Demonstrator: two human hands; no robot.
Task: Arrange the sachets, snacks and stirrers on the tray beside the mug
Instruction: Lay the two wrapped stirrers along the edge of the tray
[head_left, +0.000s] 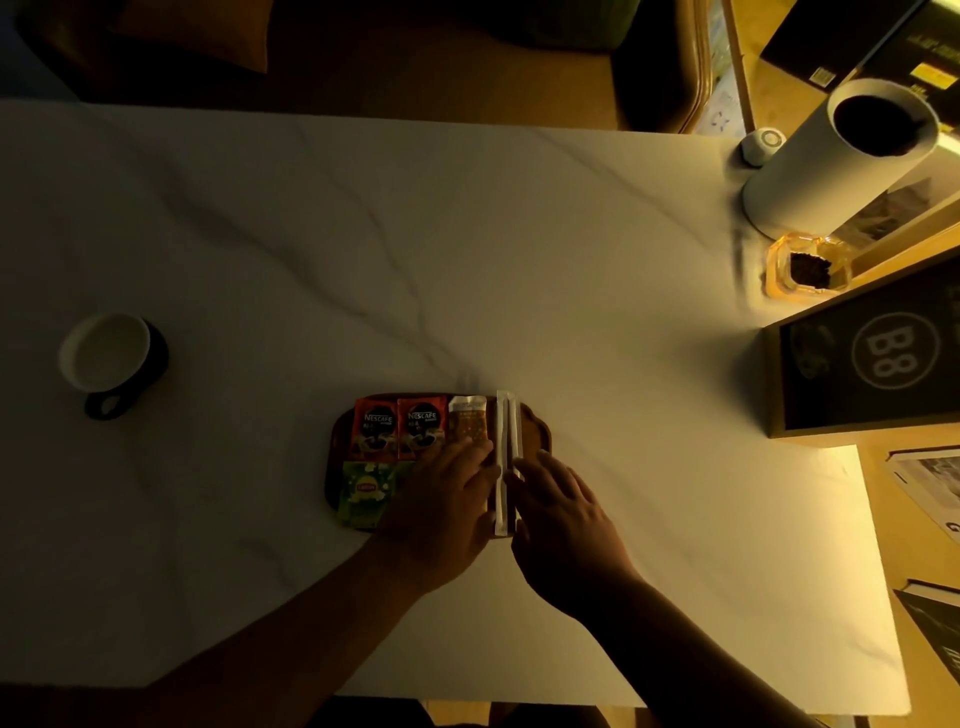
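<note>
A dark wooden tray (538, 432) lies on the white marble table near the front. On it lie two red coffee sachets (397, 428) side by side, a green tea sachet (365, 491) below them, a brown snack packet (468, 418) and two white wrapped stirrers (505, 441) standing lengthwise. My left hand (441, 512) rests flat over the tray's lower middle, fingers touching the snack packet and the left side of the stirrers. My right hand (563, 512) lies fingers apart against the stirrers' right side. A black mug (111, 358) with a white inside stands far to the left, apart from the tray.
A white paper roll (831, 171) stands at the back right, with a small white round device (759, 145) behind it and an amber glass dish (808, 267) in front. A dark framed board marked B8 (872, 358) leans at the right edge. Books lie off the table's right side.
</note>
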